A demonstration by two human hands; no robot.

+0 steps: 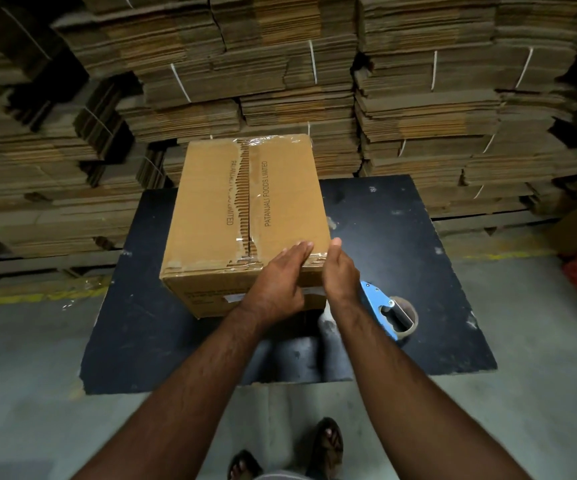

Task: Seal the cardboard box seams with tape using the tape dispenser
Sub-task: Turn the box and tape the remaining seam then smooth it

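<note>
1. Where the dark table stands before stacks of flattened cardboard, a closed cardboard box sits on its far-left part, long side running away from the viewer.
2. Box top: centre seam shows torn liner and exposed corrugation, with scraps of clear tape at both ends.
3. Left hand reaches forward, forearm extended, palm down over the near right corner of the box; fingers straight and together, lying flat on the top edge. Gripping nothing.
4. Right hand just beside the left, held edge-on against the right near corner of the box, fingers straight, thumb up. Nothing held.
5. Tape dispenser, blue handle with brown tape roll, lies on the table just right of the right wrist, partly hidden by the forearm, apart from the box.
6. Sandalled feet on grey floor at the bottom of the view.
</note>
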